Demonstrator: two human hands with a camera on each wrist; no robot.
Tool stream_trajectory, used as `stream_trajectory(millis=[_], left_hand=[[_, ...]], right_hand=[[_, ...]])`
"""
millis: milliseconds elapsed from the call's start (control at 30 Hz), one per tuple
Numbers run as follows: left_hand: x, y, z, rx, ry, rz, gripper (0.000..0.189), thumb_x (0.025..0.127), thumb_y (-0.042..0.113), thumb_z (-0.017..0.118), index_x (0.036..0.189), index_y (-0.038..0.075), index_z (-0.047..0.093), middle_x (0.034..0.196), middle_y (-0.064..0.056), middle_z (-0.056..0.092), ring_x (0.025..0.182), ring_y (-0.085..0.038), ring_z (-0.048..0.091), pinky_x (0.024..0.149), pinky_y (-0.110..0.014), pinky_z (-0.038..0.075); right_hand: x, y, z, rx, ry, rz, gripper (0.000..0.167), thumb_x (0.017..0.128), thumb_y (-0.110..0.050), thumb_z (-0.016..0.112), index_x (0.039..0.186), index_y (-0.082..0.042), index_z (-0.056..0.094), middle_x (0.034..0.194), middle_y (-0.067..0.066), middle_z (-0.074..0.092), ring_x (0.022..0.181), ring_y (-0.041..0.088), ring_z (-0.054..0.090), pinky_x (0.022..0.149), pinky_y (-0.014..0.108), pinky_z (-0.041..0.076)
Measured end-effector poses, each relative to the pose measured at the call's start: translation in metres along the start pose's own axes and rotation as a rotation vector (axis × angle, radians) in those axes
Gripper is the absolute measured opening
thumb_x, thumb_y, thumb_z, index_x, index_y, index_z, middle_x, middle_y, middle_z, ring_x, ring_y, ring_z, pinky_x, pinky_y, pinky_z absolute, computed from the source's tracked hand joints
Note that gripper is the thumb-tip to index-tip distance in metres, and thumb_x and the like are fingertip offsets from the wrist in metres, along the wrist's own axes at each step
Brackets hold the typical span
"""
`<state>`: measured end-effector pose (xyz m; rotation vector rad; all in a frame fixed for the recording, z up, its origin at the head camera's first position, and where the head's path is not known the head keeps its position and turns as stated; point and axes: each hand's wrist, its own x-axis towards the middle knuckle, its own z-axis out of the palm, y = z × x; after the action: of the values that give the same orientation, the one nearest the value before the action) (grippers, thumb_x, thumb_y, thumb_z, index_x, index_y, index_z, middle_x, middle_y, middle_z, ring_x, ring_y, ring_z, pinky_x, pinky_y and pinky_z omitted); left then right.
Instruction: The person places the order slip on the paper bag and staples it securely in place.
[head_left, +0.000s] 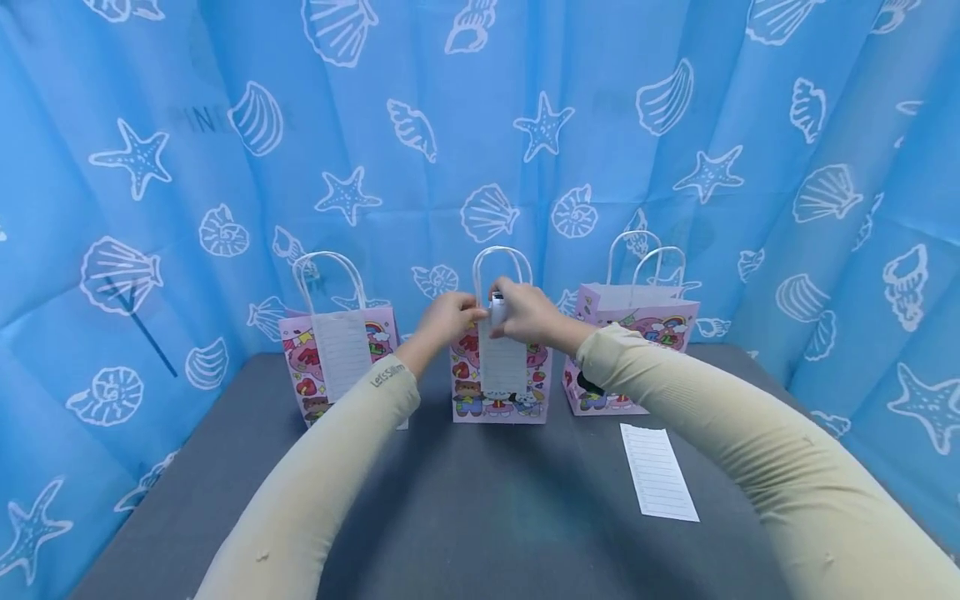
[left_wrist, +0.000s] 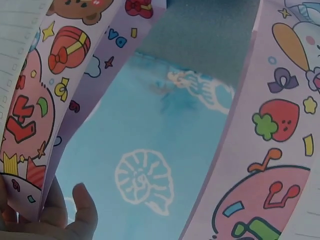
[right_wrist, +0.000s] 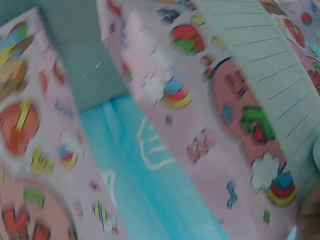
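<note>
A pink cartoon-printed paper bag point(head_left: 465, 408) stands upright in the middle, with a lined paper slip point(head_left: 502, 367) hanging down its front. My left hand point(head_left: 450, 317) pinches the bag's top edge near the handle; in the left wrist view its fingers point(left_wrist: 85, 212) curl at that edge. From the other side my right hand point(head_left: 528, 315) grips a small white stapler-like device point(head_left: 498, 308) at the top of the slip. My fingers partly cover the device, so its exact kind is unclear. Only a sliver of the right hand shows in the right wrist view.
A matching bag point(head_left: 381, 329) stands at the left with a lined slip point(head_left: 341, 350) on its front. Another bag point(head_left: 588, 308) stands at the right, partly behind my right forearm. One loose lined slip point(head_left: 660, 475) lies on the grey table point(head_left: 480, 517). A blue shell-print curtain point(head_left: 450, 167) hangs behind.
</note>
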<state>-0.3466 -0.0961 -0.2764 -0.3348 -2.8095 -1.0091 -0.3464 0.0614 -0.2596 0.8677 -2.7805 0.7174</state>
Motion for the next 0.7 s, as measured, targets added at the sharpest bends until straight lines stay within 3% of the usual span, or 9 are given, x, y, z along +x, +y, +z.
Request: stream_trajectory(millis=[133,333,533,700], left_hand=[[-0.0006,-0.001,0.0004,-0.002,-0.009,-0.001,0.025,0.098,0.029,0.058,0.087,0.006,0.063,0.077,-0.005,0.058,0.065,-0.014,0.046,0.059,-0.025,0.038],[0.0007,-0.0056,-0.0009,-0.072,-0.025,0.01,0.026,0.099,0.026,0.058,0.084,0.004,0.06,0.072,-0.004,0.051,0.063,-0.014,0.042,0.058,-0.025,0.036],[0.0012,-0.0095,-0.0013,-0.105,-0.039,0.024,0.024,0.098,0.025,0.059,0.088,0.003,0.063,0.074,-0.004,0.054,0.064,-0.013,0.044,0.058,-0.024,0.038],[0.0018,-0.0052,-0.003,-0.106,-0.045,0.03,0.025,0.098,0.024,0.059,0.082,0.004,0.06,0.068,-0.003,0.048,0.06,-0.012,0.04,0.055,-0.023,0.035]], right_hand=[[0.0015,-0.0004,-0.0032,-0.021,-0.058,0.005,0.06,0.075,-0.007,0.083,0.123,0.001,0.048,0.104,0.018,0.062,0.085,0.03,0.063,0.07,0.034,0.055],[0.0025,-0.0005,-0.0029,-0.057,-0.073,-0.002,0.057,0.077,-0.01,0.083,0.121,0.0,0.047,0.103,0.019,0.063,0.088,0.03,0.063,0.073,0.035,0.054],[0.0027,0.0006,0.0003,0.019,-0.078,-0.018,0.057,0.076,-0.003,0.081,0.122,0.002,0.046,0.104,0.02,0.062,0.088,0.03,0.062,0.073,0.035,0.054],[0.0006,0.003,0.0021,0.056,-0.046,-0.033,0.055,0.077,0.002,0.078,0.121,0.002,0.045,0.103,0.02,0.061,0.086,0.031,0.063,0.073,0.034,0.055]])
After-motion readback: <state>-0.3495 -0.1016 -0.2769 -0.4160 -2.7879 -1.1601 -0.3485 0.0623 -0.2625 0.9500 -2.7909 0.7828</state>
